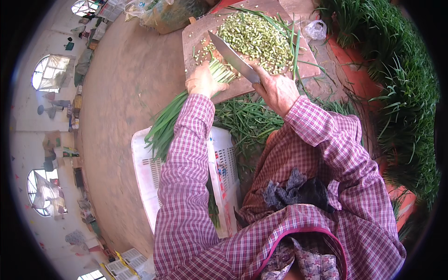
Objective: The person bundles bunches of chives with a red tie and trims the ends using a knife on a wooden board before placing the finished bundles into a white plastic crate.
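My left hand (201, 80) is closed round a bundle of long green chives (169, 122). The pale stem ends (220, 71) lie on the chopping board (195, 41), while the leafy ends hang down toward me. In my right hand (278, 92) is a large knife (236, 59), its blade slanting up and left beside the stem ends. A heap of short chopped green-white pieces (255, 41) covers the far part of the board, with loose bits scattered near the blade. Several long green leaves lie along the heap's right side.
A white slatted plastic basket (141, 140) stands under my left forearm. Loose green leaves (249, 116) cover the ground between board and knees. Thick bunches of green chives (396, 88) line the right on red sheeting (344, 58). Plastic bags (172, 14) lie beyond the board.
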